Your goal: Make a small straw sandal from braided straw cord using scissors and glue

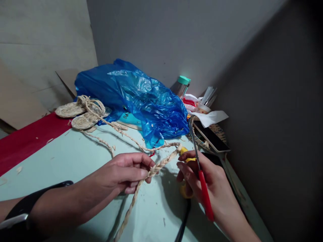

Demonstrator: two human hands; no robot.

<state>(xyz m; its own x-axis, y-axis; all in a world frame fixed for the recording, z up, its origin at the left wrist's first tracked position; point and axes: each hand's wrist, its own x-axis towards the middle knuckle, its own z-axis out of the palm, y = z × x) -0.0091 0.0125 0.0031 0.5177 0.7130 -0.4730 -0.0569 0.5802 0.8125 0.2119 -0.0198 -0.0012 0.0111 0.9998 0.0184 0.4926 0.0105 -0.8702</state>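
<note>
My left hand [126, 174] pinches a braided straw cord [164, 163] between thumb and fingertips. From the pinch, the cord's lower length runs toward me, and its upper end reaches near my right fingers. My right hand [202, 178] is half curled, holding a red-handled tool [205, 195] that lies across it. The tool's thin metal shaft points up and away, curving at its far tip; its exact kind is unclear. Under the right hand is a yellow object [186, 191], partly hidden, with a black strap [185, 218] below it. My right fingertips are apart from the braid.
Behind my hands sits a crumpled blue plastic bag [136, 94]. Two woven straw soles [84, 121] with coiled cord lie at the left, near a red cloth [32, 141]. A green-lidded bottle [183, 85], a black phone-like slab [212, 136] and straws [209, 95] stand by the wall.
</note>
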